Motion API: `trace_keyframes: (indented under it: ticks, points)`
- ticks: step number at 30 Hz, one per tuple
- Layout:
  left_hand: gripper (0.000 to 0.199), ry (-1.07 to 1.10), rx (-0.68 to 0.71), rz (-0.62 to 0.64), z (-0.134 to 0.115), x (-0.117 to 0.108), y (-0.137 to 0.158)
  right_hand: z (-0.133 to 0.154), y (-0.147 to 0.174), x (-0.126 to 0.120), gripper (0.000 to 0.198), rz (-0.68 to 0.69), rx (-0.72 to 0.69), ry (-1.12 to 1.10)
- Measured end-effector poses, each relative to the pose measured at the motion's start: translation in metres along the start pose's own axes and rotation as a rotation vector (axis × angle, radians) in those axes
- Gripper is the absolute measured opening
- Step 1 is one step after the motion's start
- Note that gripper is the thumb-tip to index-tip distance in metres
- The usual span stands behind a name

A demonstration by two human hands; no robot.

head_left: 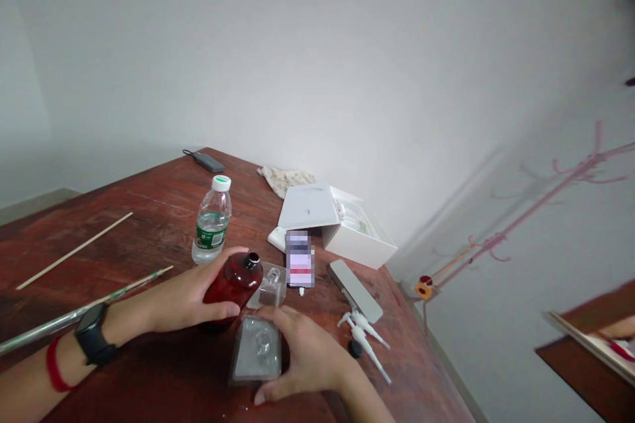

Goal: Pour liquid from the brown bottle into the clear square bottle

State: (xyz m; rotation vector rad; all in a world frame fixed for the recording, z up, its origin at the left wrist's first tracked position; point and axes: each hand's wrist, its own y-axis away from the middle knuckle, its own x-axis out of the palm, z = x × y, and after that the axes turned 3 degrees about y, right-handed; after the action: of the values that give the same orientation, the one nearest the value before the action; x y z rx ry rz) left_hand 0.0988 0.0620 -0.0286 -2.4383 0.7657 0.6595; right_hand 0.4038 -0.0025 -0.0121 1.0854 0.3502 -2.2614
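Grasping the dark red bottle (229, 291) by its side, the left hand's (186, 301) fingers hold it uncapped and slightly tilted at the bench (163, 201) in the head view, near the water bottle (210, 234) (its base is hidden). The right hand's (312, 350) fingers curve round the right side of a clear container (251, 353) (gripping or merely resting, I cannot tell), with a second clear container (268, 296) just behind and white pumps (365, 342) beside a black cap (354, 348) farther right.
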Motion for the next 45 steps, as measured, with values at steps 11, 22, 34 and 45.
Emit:
trace_keyframes:
  ticks: [11,22,34,45]
  points:
    - [0.088,-0.002,-0.018,0.016,-0.0064,-0.0016,-0.0036,-0.0006,-0.001,-0.0014,0.114,0.017,-0.014,-0.022]
    - [0.09,-0.04,-0.022,0.004,-0.0041,-0.0007,-0.004,0.0015,-0.0006,-0.0017,0.109,0.018,-0.003,-0.042]
    - [0.087,-0.027,0.032,-0.036,-0.0044,-0.0003,-0.003,-0.0024,-0.0014,-0.0005,0.111,0.024,-0.015,-0.039]
    - [0.086,-0.038,0.02,-0.047,-0.0015,-0.0001,-0.0041,-0.0033,-0.0007,-0.0001,0.117,0.019,-0.013,-0.033]
